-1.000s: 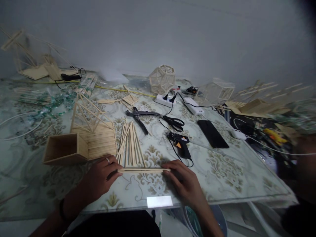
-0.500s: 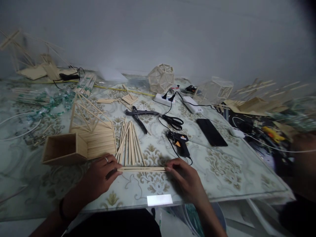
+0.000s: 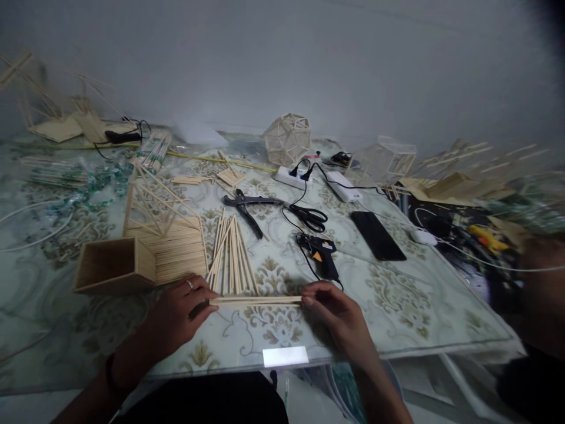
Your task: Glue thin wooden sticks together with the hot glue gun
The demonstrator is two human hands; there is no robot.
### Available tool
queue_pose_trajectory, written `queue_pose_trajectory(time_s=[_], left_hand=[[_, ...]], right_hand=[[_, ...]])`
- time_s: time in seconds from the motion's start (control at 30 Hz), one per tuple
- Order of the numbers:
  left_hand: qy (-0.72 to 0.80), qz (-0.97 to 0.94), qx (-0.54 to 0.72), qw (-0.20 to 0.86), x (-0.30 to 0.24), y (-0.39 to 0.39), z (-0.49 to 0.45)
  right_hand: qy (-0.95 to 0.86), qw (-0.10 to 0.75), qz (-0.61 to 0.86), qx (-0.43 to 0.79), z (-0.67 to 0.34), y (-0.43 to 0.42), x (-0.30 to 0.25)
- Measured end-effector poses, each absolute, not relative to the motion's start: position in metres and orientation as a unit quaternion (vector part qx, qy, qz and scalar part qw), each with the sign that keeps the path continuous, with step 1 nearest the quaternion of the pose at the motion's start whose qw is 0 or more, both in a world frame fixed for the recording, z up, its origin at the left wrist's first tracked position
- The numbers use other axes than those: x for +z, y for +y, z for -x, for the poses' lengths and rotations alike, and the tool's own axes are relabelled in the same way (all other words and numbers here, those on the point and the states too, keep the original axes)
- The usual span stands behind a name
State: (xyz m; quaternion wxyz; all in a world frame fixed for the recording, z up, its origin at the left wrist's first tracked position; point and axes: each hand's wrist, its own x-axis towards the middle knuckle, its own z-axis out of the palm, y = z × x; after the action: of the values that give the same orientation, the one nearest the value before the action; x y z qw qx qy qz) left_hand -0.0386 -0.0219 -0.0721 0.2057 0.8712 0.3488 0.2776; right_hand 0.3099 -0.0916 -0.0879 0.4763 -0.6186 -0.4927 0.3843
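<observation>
Head view, lower middle of the frame: the left hand (image 3: 176, 315) pinches the left end of a few thin sticks (image 3: 260, 301) between thumb and fingers, while the right hand (image 3: 339, 315), fingers curled nearly together, meets their right end, its grip unclear. Just above on the worktop (image 3: 229, 356) lies a pile of loose sticks (image 3: 233, 259), with a wooden box (image 3: 145, 262) left of it and a glue gun (image 3: 325, 259) right. Nearer the frame's centre are scissors (image 3: 312, 219) and a black hand cutter (image 3: 249, 219).
</observation>
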Motion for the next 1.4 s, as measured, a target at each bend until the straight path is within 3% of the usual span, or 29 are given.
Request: queue_pose_trajectory(time_s=[0.57,0.83,1.4], left_hand=[[0.357,-0.869,0.27,0.213,-0.066,-0.021,0.036],[0.358,-0.866,0.271,0.222,-0.065,-0.021,0.036],[0.401,-0.837,0.279,0.248,-0.061,-0.017,0.042]], right_hand=[[-0.565,0.471,0.558,0.383,-0.313,-0.091,-0.081],[-0.651,0.415,0.564,0.295,-0.31,-0.087,-0.074],[-0.618,0.41,0.575,0.345,-0.307,-0.09,-0.073]])
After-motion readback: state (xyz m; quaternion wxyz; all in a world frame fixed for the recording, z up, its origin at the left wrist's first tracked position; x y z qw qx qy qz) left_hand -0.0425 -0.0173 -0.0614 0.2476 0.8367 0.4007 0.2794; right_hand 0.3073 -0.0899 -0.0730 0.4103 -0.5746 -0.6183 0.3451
